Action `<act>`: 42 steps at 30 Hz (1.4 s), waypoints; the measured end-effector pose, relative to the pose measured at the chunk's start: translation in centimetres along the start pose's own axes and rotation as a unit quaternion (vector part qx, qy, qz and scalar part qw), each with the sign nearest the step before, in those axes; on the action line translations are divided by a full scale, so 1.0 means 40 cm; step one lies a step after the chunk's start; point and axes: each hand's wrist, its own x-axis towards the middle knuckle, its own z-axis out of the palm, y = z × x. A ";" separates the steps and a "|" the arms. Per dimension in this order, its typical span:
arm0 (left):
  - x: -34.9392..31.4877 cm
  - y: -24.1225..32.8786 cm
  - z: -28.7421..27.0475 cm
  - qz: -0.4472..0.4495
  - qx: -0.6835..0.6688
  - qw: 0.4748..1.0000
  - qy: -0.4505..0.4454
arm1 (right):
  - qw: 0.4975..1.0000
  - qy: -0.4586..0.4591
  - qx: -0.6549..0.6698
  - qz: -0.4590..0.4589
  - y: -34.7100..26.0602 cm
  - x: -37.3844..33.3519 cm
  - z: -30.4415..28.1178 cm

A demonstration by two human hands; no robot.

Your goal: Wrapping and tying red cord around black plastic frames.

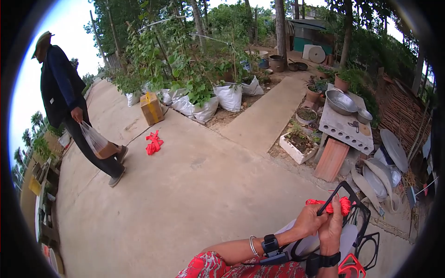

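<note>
At the lower right my two hands are close together over my lap. My left hand (pixel 309 222) is closed, its fingers pinching near the corner of a thin black frame (pixel 363 209). My right hand (pixel 330 227) is closed with the thumb up, against a bundle of bright red cord (pixel 345 206). Part of the cord shows on the other side of the thumb too. Behind my hands is a pale, smooth sheet-like thing (pixel 348 237), partly hidden. More black frames (pixel 371 250) and a red frame (pixel 353 267) are beside my right wrist.
A person (pixel 62 88) in dark clothes and a hat stands at left with a plastic bag (pixel 95 141). Red strips (pixel 154 142) lie on the concrete near a cardboard box (pixel 151 109). White planting sacks (pixel 228 96) stand behind. At right, a metal basin (pixel 341 102) sits on a slab (pixel 343 127).
</note>
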 end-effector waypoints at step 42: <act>0.003 -0.047 -0.083 -0.022 -0.133 0.990 0.039 | 0.981 -0.154 -0.067 -0.098 -0.178 -0.112 0.040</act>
